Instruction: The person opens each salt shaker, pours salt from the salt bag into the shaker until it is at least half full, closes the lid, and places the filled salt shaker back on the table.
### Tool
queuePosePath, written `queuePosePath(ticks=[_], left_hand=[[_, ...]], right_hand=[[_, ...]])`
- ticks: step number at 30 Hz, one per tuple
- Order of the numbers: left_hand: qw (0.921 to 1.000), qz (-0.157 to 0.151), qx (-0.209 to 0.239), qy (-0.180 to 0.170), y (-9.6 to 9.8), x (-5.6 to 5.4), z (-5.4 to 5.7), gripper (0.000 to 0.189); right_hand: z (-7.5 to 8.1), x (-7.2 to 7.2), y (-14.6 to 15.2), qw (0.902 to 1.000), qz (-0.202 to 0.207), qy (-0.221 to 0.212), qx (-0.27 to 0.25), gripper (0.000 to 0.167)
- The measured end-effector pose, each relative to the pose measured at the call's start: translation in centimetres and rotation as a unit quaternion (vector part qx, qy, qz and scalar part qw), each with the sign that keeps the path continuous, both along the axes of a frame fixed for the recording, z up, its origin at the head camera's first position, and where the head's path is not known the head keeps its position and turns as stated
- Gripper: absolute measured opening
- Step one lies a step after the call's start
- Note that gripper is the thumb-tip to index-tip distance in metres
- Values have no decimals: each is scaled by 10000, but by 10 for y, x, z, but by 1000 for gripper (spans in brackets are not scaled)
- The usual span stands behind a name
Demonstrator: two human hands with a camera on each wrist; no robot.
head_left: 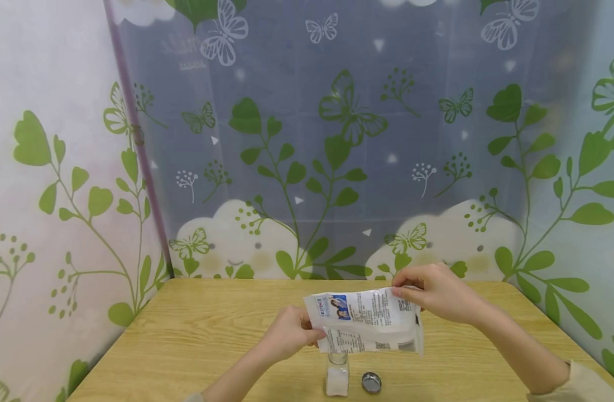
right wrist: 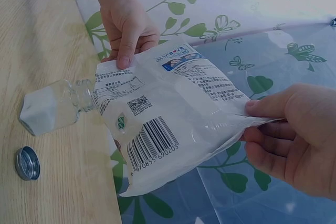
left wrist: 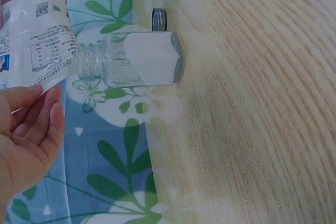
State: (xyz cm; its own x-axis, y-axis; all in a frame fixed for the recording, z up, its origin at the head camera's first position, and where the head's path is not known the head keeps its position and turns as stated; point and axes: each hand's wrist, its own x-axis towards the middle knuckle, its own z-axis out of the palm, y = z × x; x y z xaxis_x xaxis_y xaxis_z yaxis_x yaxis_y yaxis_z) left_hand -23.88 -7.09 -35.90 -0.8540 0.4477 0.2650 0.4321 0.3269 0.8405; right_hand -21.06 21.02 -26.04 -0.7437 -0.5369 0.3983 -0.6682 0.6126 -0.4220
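Note:
Both hands hold a white printed plastic bag level above a glass jar. My left hand pinches one end of the bag between thumb and fingers. At the opposite end, my right hand pinches an upper corner; its thumb lies on top of the plastic. The jar stands upright and uncapped, with white powder filling its lower part. Its threaded neck is right by the bag's lower edge. The barcode side of the bag faces the right wrist camera.
A silver metal lid lies on the wooden table, just right of the jar. Behind and beside the table hang curtains with green leaves, butterflies and clouds.

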Motion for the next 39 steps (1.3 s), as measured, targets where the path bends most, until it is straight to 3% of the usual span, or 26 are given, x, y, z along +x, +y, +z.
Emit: queuePosePath(ticks=[39], left_hand=[[9999, -43, 109, -26, -1, 0, -1, 15]], right_hand=[[1, -2, -1, 10000, -33, -16, 20, 8]])
